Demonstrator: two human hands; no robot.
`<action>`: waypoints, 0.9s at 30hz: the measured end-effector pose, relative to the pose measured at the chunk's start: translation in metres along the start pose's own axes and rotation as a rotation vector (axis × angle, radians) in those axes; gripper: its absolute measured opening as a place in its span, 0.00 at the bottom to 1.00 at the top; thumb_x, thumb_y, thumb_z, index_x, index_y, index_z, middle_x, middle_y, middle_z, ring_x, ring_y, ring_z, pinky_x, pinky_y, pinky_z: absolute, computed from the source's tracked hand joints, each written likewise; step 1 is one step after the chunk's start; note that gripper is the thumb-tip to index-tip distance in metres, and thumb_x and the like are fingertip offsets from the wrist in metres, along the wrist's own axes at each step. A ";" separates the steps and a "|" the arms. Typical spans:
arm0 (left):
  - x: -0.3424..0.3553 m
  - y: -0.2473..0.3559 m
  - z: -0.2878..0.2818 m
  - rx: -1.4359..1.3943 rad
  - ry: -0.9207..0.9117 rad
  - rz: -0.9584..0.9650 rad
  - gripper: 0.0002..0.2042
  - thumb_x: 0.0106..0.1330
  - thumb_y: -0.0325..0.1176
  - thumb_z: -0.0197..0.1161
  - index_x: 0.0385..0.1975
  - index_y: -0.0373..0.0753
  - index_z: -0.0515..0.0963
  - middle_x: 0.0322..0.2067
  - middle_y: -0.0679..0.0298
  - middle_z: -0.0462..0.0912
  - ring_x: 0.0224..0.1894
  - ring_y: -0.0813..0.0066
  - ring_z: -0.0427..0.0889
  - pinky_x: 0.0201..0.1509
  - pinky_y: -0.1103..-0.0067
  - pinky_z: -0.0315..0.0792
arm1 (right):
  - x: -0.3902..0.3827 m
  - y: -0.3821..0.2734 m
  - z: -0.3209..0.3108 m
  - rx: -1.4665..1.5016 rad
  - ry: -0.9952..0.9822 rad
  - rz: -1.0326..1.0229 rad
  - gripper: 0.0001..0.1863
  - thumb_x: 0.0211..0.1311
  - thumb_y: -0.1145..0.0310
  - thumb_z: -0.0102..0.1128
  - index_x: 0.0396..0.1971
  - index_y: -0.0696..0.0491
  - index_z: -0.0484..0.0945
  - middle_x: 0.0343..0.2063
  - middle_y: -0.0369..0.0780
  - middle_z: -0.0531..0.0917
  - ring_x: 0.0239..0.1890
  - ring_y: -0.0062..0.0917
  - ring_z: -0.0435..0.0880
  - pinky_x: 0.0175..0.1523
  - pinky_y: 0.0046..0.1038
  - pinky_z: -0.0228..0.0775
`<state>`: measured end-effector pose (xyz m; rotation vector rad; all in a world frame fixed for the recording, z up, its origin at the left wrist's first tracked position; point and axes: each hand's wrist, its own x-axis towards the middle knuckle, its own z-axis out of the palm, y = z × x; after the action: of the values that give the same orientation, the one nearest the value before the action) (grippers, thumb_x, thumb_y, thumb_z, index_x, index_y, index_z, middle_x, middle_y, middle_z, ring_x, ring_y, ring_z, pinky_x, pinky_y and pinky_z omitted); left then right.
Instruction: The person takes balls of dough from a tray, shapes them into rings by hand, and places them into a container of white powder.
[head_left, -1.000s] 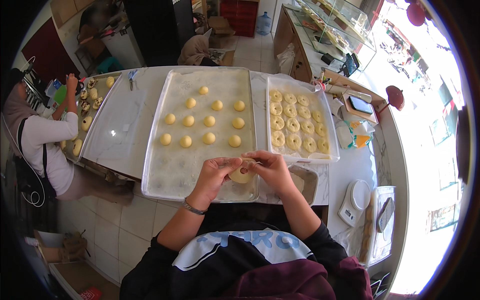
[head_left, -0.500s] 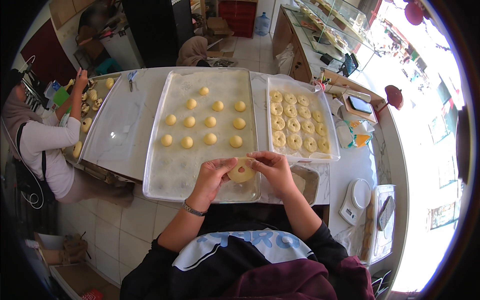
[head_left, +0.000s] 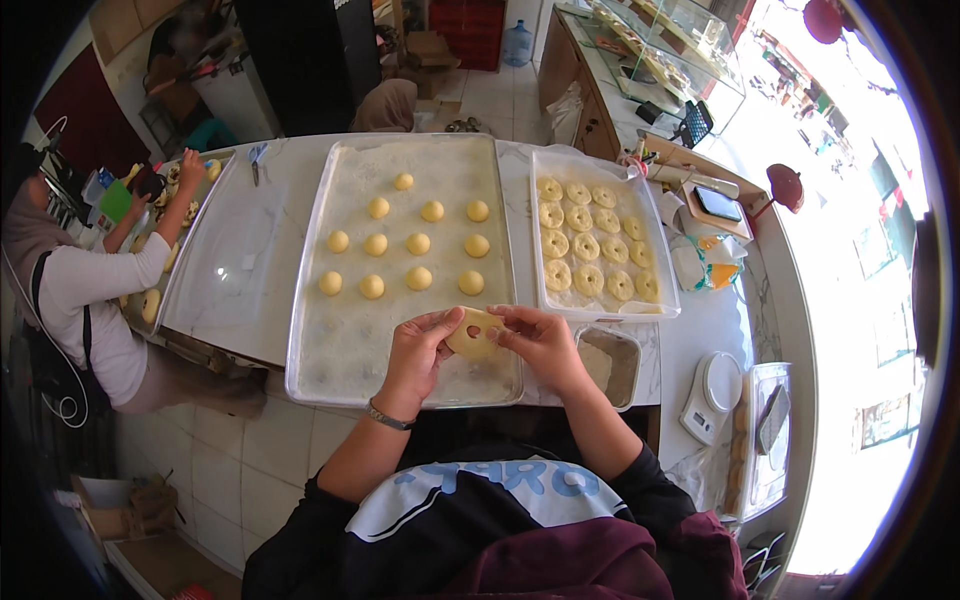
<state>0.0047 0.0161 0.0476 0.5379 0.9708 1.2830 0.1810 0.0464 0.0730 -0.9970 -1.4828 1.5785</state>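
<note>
Between my two hands is a flat ring of pale yellow dough [head_left: 466,341] with a hole in its middle, held up over the near right part of a large metal tray [head_left: 340,365]. My left hand [head_left: 421,345] pinches its left edge between thumb and fingers. The right edge is gripped by my right hand [head_left: 537,338], its fingers bent over the dough. Farther back on the floured tray sit several round dough balls [head_left: 418,244] in loose rows. To the right, a translucent plastic tray [head_left: 665,262] holds several dough rings [head_left: 587,248].
A rectangular tin of flour [head_left: 622,375] stands beside my right forearm. Farther right are a white kitchen scale [head_left: 710,400] and a phone [head_left: 717,204]. At the left, a co-worker [head_left: 95,275] reaches over a tray of decorated doughnuts [head_left: 152,302]. Scissors [head_left: 256,162] lie behind.
The dough ring has moved slightly left and tilted in my hands; its hole looks a bit wider. The co-worker's arm has lowered toward the doughnut tray.
</note>
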 end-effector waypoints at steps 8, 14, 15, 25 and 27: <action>0.000 0.000 0.000 -0.010 -0.037 -0.027 0.11 0.57 0.34 0.63 0.32 0.32 0.78 0.28 0.61 0.81 0.29 0.76 0.80 0.35 0.81 0.75 | 0.000 0.001 0.002 0.015 -0.015 0.027 0.16 0.55 0.76 0.57 0.44 0.62 0.74 0.38 0.39 0.80 0.38 0.18 0.77 0.44 0.19 0.69; -0.002 0.001 0.001 0.082 -0.080 -0.079 0.11 0.55 0.34 0.64 0.31 0.32 0.79 0.26 0.63 0.81 0.27 0.79 0.79 0.31 0.85 0.73 | 0.001 0.002 0.000 -0.028 -0.047 -0.024 0.16 0.54 0.74 0.59 0.43 0.62 0.75 0.34 0.39 0.81 0.36 0.17 0.78 0.42 0.18 0.70; 0.000 -0.002 0.001 0.067 -0.047 -0.041 0.10 0.55 0.34 0.64 0.31 0.32 0.79 0.26 0.63 0.81 0.27 0.79 0.79 0.30 0.85 0.72 | 0.001 0.001 0.002 -0.090 -0.075 -0.049 0.15 0.54 0.74 0.59 0.43 0.62 0.75 0.34 0.39 0.81 0.37 0.17 0.78 0.43 0.18 0.70; -0.001 -0.001 0.001 0.013 -0.038 0.001 0.10 0.56 0.34 0.64 0.31 0.33 0.79 0.26 0.63 0.81 0.28 0.81 0.79 0.28 0.86 0.71 | -0.001 -0.001 0.002 -0.138 -0.061 0.014 0.15 0.54 0.77 0.58 0.43 0.62 0.75 0.38 0.39 0.79 0.39 0.17 0.76 0.45 0.19 0.69; -0.002 0.002 0.001 0.010 -0.028 -0.021 0.10 0.56 0.34 0.64 0.31 0.33 0.79 0.26 0.63 0.81 0.28 0.81 0.79 0.28 0.86 0.71 | 0.000 0.003 -0.003 -0.109 -0.028 0.057 0.15 0.54 0.77 0.58 0.43 0.62 0.75 0.39 0.39 0.78 0.40 0.17 0.76 0.44 0.19 0.70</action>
<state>0.0048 0.0151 0.0502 0.5509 0.9574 1.2491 0.1834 0.0475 0.0698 -1.0910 -1.5870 1.5713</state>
